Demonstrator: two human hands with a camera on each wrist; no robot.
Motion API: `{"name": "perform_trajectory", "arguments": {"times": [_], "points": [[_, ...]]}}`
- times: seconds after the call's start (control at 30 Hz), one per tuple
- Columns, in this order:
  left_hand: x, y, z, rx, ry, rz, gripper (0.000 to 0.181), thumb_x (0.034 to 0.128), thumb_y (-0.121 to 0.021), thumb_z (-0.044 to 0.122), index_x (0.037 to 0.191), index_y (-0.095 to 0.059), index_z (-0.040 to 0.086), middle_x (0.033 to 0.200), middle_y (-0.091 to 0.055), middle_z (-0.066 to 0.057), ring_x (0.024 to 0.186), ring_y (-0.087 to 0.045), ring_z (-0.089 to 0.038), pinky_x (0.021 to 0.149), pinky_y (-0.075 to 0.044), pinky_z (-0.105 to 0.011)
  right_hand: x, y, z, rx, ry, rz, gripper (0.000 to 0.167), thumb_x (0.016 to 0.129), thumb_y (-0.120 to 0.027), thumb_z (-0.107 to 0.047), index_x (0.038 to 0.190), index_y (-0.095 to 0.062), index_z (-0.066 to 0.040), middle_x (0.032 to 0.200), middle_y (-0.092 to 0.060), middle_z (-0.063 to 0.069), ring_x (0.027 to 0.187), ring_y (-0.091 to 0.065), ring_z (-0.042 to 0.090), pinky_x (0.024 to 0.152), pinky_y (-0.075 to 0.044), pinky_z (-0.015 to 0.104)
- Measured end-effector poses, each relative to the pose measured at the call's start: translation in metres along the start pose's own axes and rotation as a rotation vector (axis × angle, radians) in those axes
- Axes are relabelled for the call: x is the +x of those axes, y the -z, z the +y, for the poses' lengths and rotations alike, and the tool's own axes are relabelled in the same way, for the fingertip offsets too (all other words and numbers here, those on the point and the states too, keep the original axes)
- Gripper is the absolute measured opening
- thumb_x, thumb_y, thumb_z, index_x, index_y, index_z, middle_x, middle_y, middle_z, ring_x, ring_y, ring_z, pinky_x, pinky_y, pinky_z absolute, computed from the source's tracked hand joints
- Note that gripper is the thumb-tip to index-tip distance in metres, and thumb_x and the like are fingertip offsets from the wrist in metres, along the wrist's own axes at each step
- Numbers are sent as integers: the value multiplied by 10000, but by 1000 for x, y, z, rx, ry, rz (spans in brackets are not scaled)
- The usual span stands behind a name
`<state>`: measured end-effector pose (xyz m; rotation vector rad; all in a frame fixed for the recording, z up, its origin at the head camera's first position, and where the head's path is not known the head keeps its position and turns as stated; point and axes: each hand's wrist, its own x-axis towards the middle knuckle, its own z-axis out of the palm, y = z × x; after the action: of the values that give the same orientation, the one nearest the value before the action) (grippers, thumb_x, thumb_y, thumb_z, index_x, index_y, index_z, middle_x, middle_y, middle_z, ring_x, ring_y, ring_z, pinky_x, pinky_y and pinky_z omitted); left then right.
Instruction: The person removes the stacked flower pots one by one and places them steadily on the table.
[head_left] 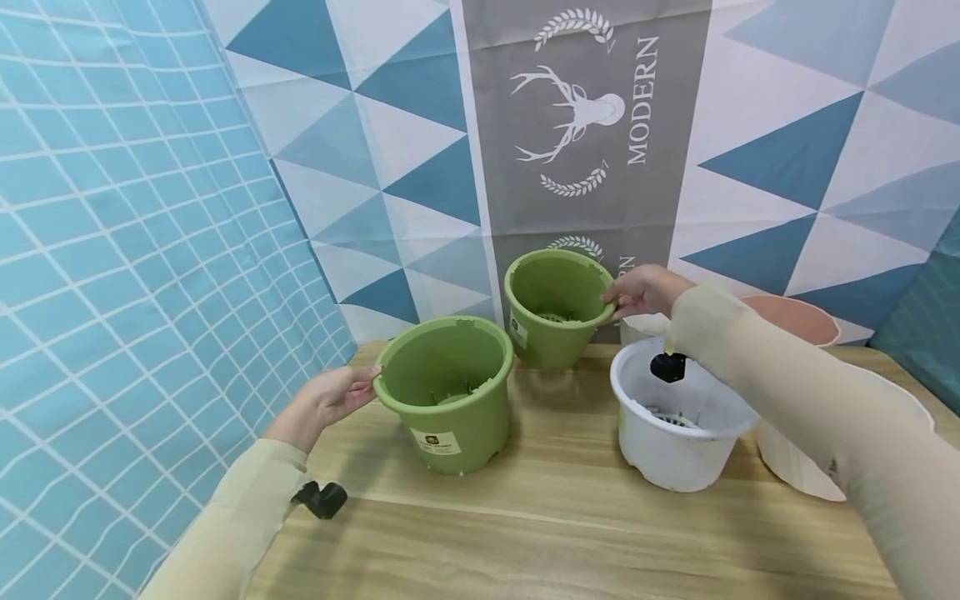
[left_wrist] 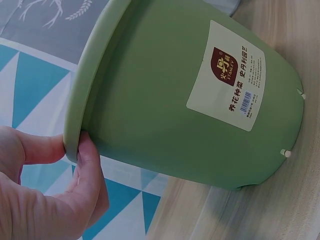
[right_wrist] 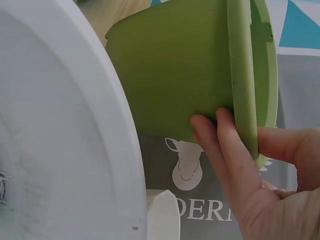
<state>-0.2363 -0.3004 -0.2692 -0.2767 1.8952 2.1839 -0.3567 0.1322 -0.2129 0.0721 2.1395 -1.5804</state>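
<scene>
Two green plastic flowerpots are in the head view. The larger, nearer green flowerpot (head_left: 472, 425) stands left of centre and bears a pale label (left_wrist: 232, 75). My left hand (head_left: 341, 400) pinches its rim on the left, with the thumb on one side and fingers under the lip in the left wrist view. Behind it, near the wall, is the smaller green flowerpot (head_left: 551, 342). My right hand (head_left: 643, 292) pinches that pot's right rim, fingers against its outer wall (right_wrist: 170, 65). Whether the smaller pot's base touches the table is hard to tell.
A white flowerpot (head_left: 675, 462) stands on the right under my right forearm. Farther right are a pinkish-inside pot (head_left: 795, 317) and a large cream pot (head_left: 795, 467), partly hidden by the sleeve. The wooden table (head_left: 510, 550) meets a patterned cloth (head_left: 405, 108) behind.
</scene>
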Motion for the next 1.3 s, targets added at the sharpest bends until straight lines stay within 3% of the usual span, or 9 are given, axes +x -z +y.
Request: {"name": "perform_trajectory", "arguments": {"times": [0.33, 0.5, 0.63, 0.73, 0.93, 0.97, 1.1, 1.2, 1.3], "points": [[1, -1, -1, -25, -4, 17, 101, 953, -495, -30, 1050, -466, -22, 1006, -514, -98, 830, -618, -74, 797, -588, -143, 3, 0, 3, 18, -3, -1, 191, 957, -452, 47, 1131, -471, 123, 724, -590, 100, 613, -652, 160, 781, -626, 215], [1, -2, -2, -16, -4, 22, 83, 954, -495, -29, 1031, -467, -20, 974, -525, -90, 818, -615, -76, 793, -588, -140, 4, -1, 5, -3, -6, 9, 138, 957, -452, 44, 1072, -481, 114, 767, -588, 124, 613, -649, 171, 823, -618, 224], [1, -2, -2, -18, -2, 20, 71, 956, -481, -31, 1025, -465, -24, 952, -530, -87, 807, -613, -77, 786, -591, -141, 6, -3, 4, -23, -6, 35, 294, 959, -462, 36, 1225, -432, 158, 1085, -582, 289, 602, -642, 165, 884, -600, 257], [0, -2, -2, -30, -7, 19, 78, 952, -481, -39, 1027, -461, -32, 942, -532, -89, 802, -613, -81, 790, -593, -147, 7, -4, 2, -26, -14, 35, 454, 963, -452, 36, 1374, -313, 166, 1404, -399, 352, 618, -645, 162, 934, -575, 281], [-1, -2, 0, -22, -3, 36, 94, 953, -489, -32, 1040, -454, -19, 976, -514, -93, 810, -612, -79, 793, -588, -138, 13, -6, -1, -39, -29, 26, 519, 961, -440, 43, 1423, -234, 162, 1494, -303, 328, 987, -676, 308, 983, -548, 310], [-1, -3, 0, -19, -2, 39, 100, 953, -492, -30, 1044, -453, -17, 981, -510, -94, 812, -613, -79, 792, -588, -137, 14, -6, -1, -41, -31, 29, 517, 961, -442, 44, 1421, -238, 164, 1490, -310, 329, 1024, -663, 320, 975, -553, 311], [-1, -4, -1, -14, -2, 37, 110, 951, -493, -29, 1054, -454, -25, 993, -504, -106, 816, -615, -86, 784, -588, -136, 18, -7, -1, -53, -48, 26, 515, 966, -435, 37, 1426, -238, 157, 1497, -297, 322, 903, -661, 274, 961, -566, 302], [-1, -4, -1, -24, -6, 29, 96, 954, -479, -32, 1046, -452, -27, 1028, -482, -119, 822, -612, -86, 783, -589, -137, 19, -8, 0, -66, -46, 36, 505, 969, -435, 33, 1424, -250, 153, 1500, -287, 326, 1030, -664, 348, 995, -550, 319], [-2, -5, -1, -33, -9, 35, 98, 956, -481, -32, 1050, -453, -24, 1074, -459, -127, 835, -610, -83, 791, -586, -137, 27, -6, 3, -114, -41, 53, 480, 966, -451, 34, 1400, -292, 164, 1488, -289, 347, 1257, -535, 398, 1015, -537, 327]]}}
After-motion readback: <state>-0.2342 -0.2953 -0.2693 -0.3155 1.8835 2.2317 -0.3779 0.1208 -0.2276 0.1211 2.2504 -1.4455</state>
